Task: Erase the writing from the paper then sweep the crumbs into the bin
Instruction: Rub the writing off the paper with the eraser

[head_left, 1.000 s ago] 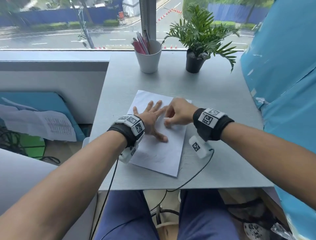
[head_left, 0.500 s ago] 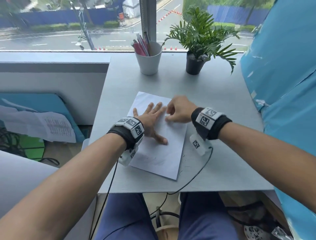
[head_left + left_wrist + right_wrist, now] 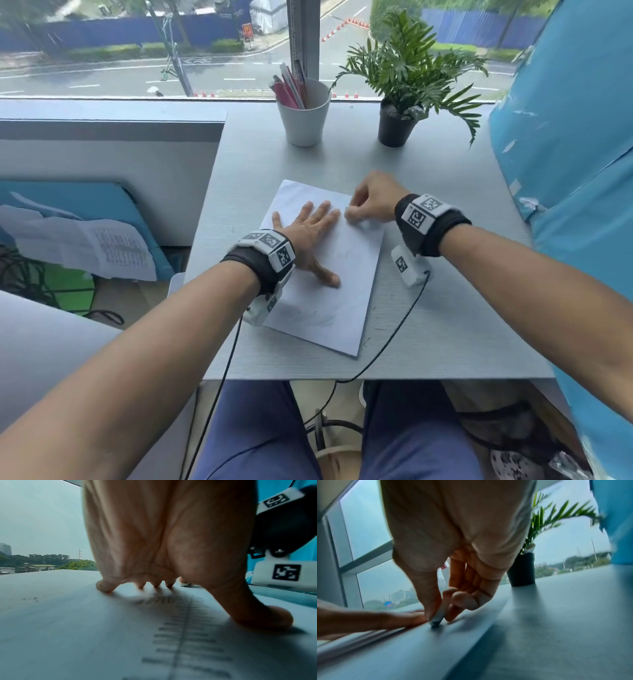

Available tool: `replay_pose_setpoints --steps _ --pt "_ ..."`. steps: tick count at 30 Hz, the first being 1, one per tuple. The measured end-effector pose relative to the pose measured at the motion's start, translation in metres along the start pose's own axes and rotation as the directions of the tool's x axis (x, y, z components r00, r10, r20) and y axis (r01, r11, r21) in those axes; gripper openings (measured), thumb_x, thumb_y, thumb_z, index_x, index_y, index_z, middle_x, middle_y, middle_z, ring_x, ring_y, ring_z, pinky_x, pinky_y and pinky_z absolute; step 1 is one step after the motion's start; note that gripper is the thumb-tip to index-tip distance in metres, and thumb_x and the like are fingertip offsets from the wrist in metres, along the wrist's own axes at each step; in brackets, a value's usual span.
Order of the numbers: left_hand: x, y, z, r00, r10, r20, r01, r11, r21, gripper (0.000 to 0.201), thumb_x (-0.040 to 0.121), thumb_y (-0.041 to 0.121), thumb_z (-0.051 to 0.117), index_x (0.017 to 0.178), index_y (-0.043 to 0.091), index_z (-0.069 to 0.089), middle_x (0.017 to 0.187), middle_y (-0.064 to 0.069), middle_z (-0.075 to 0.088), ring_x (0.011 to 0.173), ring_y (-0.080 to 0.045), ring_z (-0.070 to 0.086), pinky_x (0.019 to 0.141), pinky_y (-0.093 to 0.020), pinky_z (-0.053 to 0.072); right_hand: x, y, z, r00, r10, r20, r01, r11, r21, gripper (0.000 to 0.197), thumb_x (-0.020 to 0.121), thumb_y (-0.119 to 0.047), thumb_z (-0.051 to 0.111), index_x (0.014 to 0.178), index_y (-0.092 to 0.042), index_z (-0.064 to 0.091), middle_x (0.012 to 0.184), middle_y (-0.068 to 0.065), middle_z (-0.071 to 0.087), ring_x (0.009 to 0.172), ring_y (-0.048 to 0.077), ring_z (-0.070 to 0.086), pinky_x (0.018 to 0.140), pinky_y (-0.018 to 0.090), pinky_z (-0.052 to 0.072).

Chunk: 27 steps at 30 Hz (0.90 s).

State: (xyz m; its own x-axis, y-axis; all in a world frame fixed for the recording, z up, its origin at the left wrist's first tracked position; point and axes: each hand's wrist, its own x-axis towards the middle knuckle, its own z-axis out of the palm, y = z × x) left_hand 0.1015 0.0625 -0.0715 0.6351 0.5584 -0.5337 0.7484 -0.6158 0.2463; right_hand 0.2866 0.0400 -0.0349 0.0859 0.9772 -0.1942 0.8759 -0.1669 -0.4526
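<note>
A white sheet of paper (image 3: pixel 346 301) lies slanted on the grey desk (image 3: pixel 445 325), with faint pencil marks near its lower part. My left hand (image 3: pixel 310 236) lies flat on the sheet with fingers spread, pressing it down; the left wrist view shows its fingertips (image 3: pixel 106 586) on the paper (image 3: pixel 85 635). My right hand (image 3: pixel 371 202) is at the sheet's upper right edge and pinches a small white eraser (image 3: pixel 437 618) between thumb and forefinger, its tip on the paper (image 3: pixel 419 649). A few dark crumbs (image 3: pixel 30 599) lie on the sheet. No bin is in view.
A white cup of pens (image 3: pixel 303 113) and a potted plant (image 3: pixel 397 126) stand at the back of the desk by the window. A blue panel (image 3: pixel 575 171) borders the right side. Wrist cables (image 3: pixel 387 356) trail over the front edge. Papers (image 3: pixel 102 250) lie left, below the desk.
My right hand with the eraser has moved up and to the right, from the middle of the sheet to its upper right edge. The left hand stays pressed on the paper.
</note>
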Motion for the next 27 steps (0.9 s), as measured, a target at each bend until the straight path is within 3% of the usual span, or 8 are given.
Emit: replay_pose_setpoints --steps 3,5,9,13,17,22,25,27 --pt "0.0 -0.001 0.001 1.0 0.006 0.001 -0.006 1.0 -0.015 0.147 0.055 0.075 0.08 0.154 0.032 -0.02 0.16 0.015 -0.03 0.147 -0.017 -0.028 0.108 -0.077 -0.005 -0.022 -0.02 0.022 0.983 -0.107 0.15 0.119 0.991 -0.067 0.018 0.071 -0.022 0.074 0.056 -0.018 0.065 0.057 -0.001 0.062 0.053 0.012 0.053 0.051 0.018 0.039" --pt "0.0 -0.002 0.0 1.0 0.011 -0.003 -0.011 1.0 -0.005 0.147 0.054 0.075 0.079 0.154 0.033 -0.02 0.16 0.015 -0.03 0.147 -0.016 -0.028 0.108 -0.077 -0.005 -0.02 -0.017 0.021 0.974 -0.112 0.197 0.126 0.99 -0.059 0.017 0.072 -0.023 0.075 0.058 -0.017 0.067 0.058 -0.002 0.064 0.052 0.009 0.052 0.05 0.017 0.04" --pt "0.0 0.0 0.001 1.0 -0.004 0.0 0.004 1.0 0.001 0.147 0.054 0.076 0.079 0.154 0.033 -0.019 0.159 0.017 -0.03 0.147 -0.015 -0.028 0.108 -0.077 -0.005 0.0 -0.001 0.002 1.0 -0.009 -0.012 0.009 1.0 -0.004 0.014 0.074 -0.024 0.077 0.076 -0.01 0.077 0.072 0.006 0.072 0.062 0.012 0.059 0.059 0.021 0.048" --pt "0.002 -0.002 0.002 1.0 0.012 -0.007 -0.012 1.0 -0.011 0.149 0.053 0.076 0.08 0.153 0.035 -0.023 0.159 0.015 -0.031 0.147 -0.017 -0.029 0.107 -0.077 -0.007 -0.027 -0.025 0.027 0.964 -0.167 0.207 0.186 0.98 -0.076 0.015 0.073 -0.023 0.075 0.061 -0.017 0.069 0.062 0.004 0.066 0.053 0.012 0.051 0.05 0.021 0.039" --pt "0.0 0.0 0.002 1.0 0.007 -0.016 -0.007 1.0 0.002 0.147 0.054 0.076 0.079 0.155 0.033 -0.018 0.16 0.015 -0.028 0.148 -0.016 -0.027 0.109 -0.076 -0.005 0.0 -0.005 0.005 1.0 -0.018 -0.014 0.017 1.0 -0.019 0.015 0.074 -0.024 0.076 0.077 -0.009 0.077 0.073 0.008 0.074 0.061 0.012 0.06 0.054 0.017 0.038" --pt "0.0 -0.003 0.002 1.0 -0.006 -0.012 0.006 1.0 0.001 0.145 0.051 0.078 0.078 0.155 0.038 -0.014 0.159 0.008 -0.033 0.146 -0.021 -0.031 0.111 -0.073 -0.009 -0.022 -0.023 0.031 0.976 -0.144 0.164 0.155 0.986 -0.057 0.014 0.073 -0.024 0.074 0.071 -0.011 0.076 0.068 0.007 0.071 0.061 0.019 0.062 0.055 0.024 0.048" --pt "-0.001 -0.003 0.002 1.0 -0.008 -0.023 0.008 1.0 0.0 0.146 0.05 0.078 0.079 0.154 0.04 -0.016 0.16 0.009 -0.031 0.147 -0.02 -0.029 0.111 -0.072 -0.011 -0.003 -0.006 0.007 0.999 -0.011 0.034 0.011 1.0 -0.004 0.016 0.075 -0.028 0.077 0.078 -0.012 0.079 0.073 0.005 0.074 0.059 0.01 0.059 0.054 0.016 0.041" --pt "-0.002 -0.001 0.002 1.0 -0.022 -0.02 0.022 1.0 0.003 0.146 0.05 0.078 0.078 0.154 0.038 -0.017 0.16 0.008 -0.031 0.147 -0.021 -0.029 0.11 -0.073 -0.01 -0.005 -0.009 0.012 1.0 -0.021 0.001 0.021 1.0 0.005 0.017 0.074 -0.026 0.077 0.077 -0.01 0.077 0.073 0.006 0.073 0.059 0.013 0.058 0.056 0.018 0.042"
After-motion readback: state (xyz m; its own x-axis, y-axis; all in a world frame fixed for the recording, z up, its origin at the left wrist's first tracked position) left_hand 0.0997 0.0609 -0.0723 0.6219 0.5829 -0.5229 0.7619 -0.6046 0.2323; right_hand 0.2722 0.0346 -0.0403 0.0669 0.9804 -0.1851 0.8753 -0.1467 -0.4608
